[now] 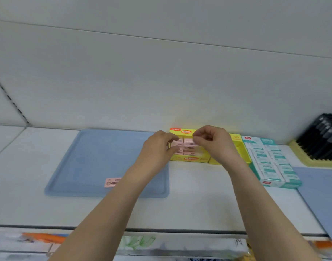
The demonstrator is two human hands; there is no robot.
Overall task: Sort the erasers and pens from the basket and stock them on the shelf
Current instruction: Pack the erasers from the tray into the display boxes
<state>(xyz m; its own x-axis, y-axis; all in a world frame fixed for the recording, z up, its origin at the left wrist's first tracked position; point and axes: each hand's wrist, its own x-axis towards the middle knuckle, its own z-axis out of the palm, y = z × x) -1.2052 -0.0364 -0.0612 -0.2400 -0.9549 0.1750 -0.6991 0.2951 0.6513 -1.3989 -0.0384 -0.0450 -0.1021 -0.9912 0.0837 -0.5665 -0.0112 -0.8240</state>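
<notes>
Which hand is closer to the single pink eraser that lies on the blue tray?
Left. The left hand grips boxed erasers in the yellow box, beyond and right of the loose pink eraser; the right hand is farther right, at the same box.

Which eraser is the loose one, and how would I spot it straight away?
Look at the white shelf, then the large blue tray on its left part. Near the tray's front edge lies one pink eraser, partly behind the left forearm; unlike the pink erasers packed in the yellow box, it lies alone.
</notes>
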